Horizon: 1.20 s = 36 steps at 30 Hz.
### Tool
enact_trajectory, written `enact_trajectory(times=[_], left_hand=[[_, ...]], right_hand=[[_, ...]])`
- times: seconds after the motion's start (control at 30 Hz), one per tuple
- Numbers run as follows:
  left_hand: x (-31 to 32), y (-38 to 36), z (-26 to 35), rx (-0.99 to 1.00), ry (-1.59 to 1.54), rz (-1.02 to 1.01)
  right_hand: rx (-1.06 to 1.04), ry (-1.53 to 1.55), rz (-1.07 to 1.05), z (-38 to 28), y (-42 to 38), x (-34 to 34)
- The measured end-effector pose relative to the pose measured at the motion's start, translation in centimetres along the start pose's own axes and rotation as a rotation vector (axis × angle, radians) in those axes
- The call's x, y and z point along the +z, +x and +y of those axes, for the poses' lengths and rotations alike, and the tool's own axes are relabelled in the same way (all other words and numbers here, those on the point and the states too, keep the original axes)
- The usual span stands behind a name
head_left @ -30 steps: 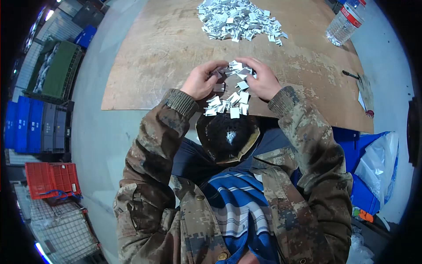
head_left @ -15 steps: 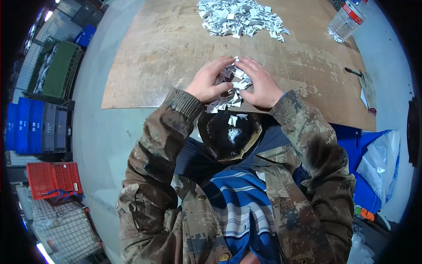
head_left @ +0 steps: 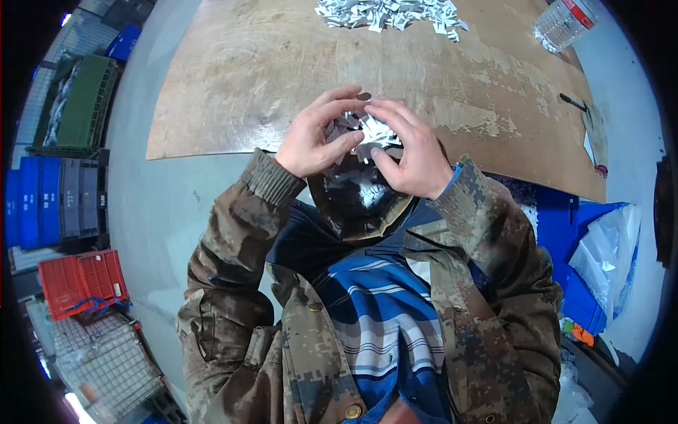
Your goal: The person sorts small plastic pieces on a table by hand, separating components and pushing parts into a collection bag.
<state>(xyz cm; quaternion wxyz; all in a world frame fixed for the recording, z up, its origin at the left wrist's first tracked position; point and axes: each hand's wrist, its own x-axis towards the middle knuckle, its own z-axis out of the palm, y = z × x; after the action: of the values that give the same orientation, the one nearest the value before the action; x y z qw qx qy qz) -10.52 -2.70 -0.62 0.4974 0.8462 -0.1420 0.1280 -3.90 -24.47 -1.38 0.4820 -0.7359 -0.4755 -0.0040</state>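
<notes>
My left hand [head_left: 316, 134] and my right hand [head_left: 413, 150] curve around a cluster of small white pieces [head_left: 374, 131] at the table's front edge, fingers bent and apart from the thumbs. Their fingertips nearly meet at the top. Below my hands, a dark round container [head_left: 339, 205] rests between my legs, with white pieces inside. Part of the cluster is hidden by my fingers. Farther back on the wooden table [head_left: 233, 85] lies a large pile of similar white pieces [head_left: 388, 13].
A clear water bottle [head_left: 561, 28] stands at the back right, with a black marker [head_left: 573, 102] nearer. Blue bins and clear plastic [head_left: 604, 258] are at the right. Blue crates [head_left: 42, 201] and a red crate [head_left: 83, 284] stand at the left.
The white pieces between my hands have moved toward the container, past the table edge. More white pieces show in it. The view has shifted, so the far pile sits higher.
</notes>
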Motion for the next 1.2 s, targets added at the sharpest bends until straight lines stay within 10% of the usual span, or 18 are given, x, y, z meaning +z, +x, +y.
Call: enact_trajectory(times=[0.63,0.8,0.97,1.2], left_hand=[[4.1,-10.9,3.6,0.041,-0.090,0.275],[3.8,-13.3,1.0,-0.407,-0.013,0.505],[-0.8,-12.1,3.4,-0.280,0.123,0.515],[-11.6,-0.2,0.6,-0.184,0.473,0.210]], right_hand=[[-0.023,0.323,-0.058,-3.1,-5.8,-0.4],[0.250,0.262,-0.111,-1.5,-8.2,-1.6],[0.210,0.043,-0.182,-1.3,-7.4,-6.1],[0.098,-0.526,0.268,10.7,2.6,-12.4]])
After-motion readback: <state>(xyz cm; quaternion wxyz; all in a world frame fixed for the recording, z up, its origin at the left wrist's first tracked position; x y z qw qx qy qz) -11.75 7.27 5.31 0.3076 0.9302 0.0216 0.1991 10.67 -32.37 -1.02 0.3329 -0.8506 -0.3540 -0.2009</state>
